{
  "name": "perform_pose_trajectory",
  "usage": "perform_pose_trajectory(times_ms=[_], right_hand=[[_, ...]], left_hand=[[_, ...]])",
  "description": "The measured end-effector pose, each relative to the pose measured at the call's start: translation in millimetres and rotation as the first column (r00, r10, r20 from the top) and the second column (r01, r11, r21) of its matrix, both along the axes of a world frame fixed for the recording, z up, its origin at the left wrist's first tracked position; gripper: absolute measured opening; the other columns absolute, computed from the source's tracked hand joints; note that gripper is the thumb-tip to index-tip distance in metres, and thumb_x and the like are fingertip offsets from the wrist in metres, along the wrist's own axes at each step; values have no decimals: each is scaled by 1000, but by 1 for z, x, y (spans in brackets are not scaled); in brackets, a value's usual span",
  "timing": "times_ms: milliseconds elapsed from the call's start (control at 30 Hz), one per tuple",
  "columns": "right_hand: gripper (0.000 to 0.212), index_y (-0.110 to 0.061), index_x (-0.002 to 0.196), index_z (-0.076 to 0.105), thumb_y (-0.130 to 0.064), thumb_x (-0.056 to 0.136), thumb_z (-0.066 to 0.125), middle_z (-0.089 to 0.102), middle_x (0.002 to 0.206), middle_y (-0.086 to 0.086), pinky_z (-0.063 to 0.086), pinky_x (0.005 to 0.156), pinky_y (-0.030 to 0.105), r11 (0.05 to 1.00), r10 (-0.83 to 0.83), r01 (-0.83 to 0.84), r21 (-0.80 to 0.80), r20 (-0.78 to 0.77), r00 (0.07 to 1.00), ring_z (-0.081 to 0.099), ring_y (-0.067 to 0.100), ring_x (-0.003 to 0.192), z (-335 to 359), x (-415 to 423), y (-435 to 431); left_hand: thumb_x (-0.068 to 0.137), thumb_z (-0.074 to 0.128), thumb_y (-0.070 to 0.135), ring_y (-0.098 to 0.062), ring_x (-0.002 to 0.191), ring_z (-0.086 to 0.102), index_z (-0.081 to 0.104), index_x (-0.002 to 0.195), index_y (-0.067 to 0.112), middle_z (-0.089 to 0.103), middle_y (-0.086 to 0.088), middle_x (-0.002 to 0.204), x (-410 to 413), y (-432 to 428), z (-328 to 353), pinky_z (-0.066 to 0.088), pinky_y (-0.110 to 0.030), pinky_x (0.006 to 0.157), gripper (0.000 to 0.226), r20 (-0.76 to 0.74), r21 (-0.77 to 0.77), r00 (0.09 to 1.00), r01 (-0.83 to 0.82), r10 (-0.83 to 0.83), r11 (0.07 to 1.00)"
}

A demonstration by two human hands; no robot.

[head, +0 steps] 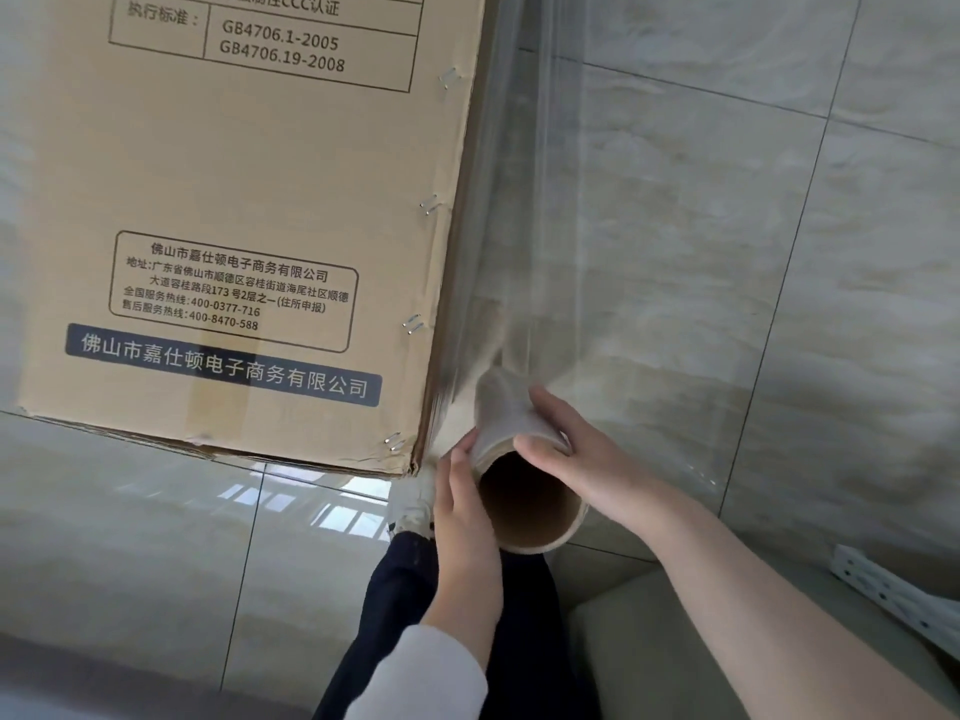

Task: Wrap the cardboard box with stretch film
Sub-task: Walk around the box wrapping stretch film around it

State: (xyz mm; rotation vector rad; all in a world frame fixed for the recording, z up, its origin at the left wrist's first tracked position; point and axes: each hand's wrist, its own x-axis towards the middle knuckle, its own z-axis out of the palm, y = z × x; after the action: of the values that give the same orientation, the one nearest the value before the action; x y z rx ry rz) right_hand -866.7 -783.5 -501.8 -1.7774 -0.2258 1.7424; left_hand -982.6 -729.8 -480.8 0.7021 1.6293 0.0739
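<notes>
Left hand [464, 504] and right hand [579, 459] grip hollow film roll [524, 504] beside cardboard box [234, 189].

The cardboard box [249, 163] bears a printed table [156, 44] reading "执行标准:" with "GB4706.1-2005" and "GB4706.19-2008" under a partly cut-off "CCC认证", a framed panel [234, 291] headed "佛山市嘉仕顿电子商务有限公司" with hotlines "400-0377-716" and "400-8470-588", and a dark banner [223, 363] repeating that company name in white.
</notes>
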Motion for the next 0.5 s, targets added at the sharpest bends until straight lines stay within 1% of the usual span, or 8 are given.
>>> perform_pose_trajectory(times_ms=[100,133,200,267,300,400,433,500], right_hand=[[101,-36,150,8,-56,72,70,29,149,-17,28,108,26,998,60,-59,-27,4,998,33,6,133,-4,-1,1],[108,-38,149,5,-58,67,72,26,152,-15,28,111,30,996,74,-74,-39,10,997,31,9,136,-9,-4,1],[114,-41,148,-1,-57,65,75,19,156,-11,27,113,33,996,64,-62,-71,24,998,26,11,141,-18,-10,2],[117,-41,148,-5,-52,65,77,16,157,-10,25,112,32,997,18,-15,-82,39,999,24,11,142,-26,-18,5],[118,-42,148,-5,-50,64,78,16,157,-10,25,111,32,997,1,3,-82,49,999,24,11,142,-29,-21,6],[116,-44,147,-3,-48,65,79,10,158,-14,23,113,31,997,-72,74,-38,35,997,19,8,143,-36,-31,5],[114,-43,148,-2,-49,65,77,8,157,-17,22,113,31,994,-108,109,-19,28,994,18,6,143,-36,-34,4],[115,-41,148,4,-59,58,73,10,156,-21,21,114,30,980,-198,199,-14,13,980,17,5,142,-35,-40,0]], left_hand=[[70,52,66,-23,121,51,60,105,50,56,2,129,-9,-14,-7,37,-47,107,40,11,-133,991,-134,137,982],[73,52,67,-22,120,51,56,112,47,55,1,130,-13,-18,-12,38,-47,106,44,19,-167,986,-159,164,973],[87,47,57,-23,116,54,49,117,38,56,-1,126,-14,-25,-19,41,-47,103,35,44,-236,973,-209,226,949],[89,48,53,-26,113,57,47,122,32,57,-6,124,-16,-24,-27,45,-47,99,39,44,-293,949,-286,312,912],[85,53,56,-27,111,58,48,126,29,58,-8,124,-19,-22,-30,46,-46,98,50,32,-318,940,-312,339,896],[56,66,67,-28,111,61,47,133,26,59,-10,127,-31,-16,-42,48,-47,96,89,34,-386,939,-302,341,872],[57,65,65,-28,113,60,47,133,27,58,-11,128,-36,-14,-47,47,-49,97,88,50,-381,948,-274,316,883],[77,57,56,-28,114,59,48,130,33,58,-9,128,-39,-6,-51,46,-50,98,59,90,-339,971,-178,220,924]])
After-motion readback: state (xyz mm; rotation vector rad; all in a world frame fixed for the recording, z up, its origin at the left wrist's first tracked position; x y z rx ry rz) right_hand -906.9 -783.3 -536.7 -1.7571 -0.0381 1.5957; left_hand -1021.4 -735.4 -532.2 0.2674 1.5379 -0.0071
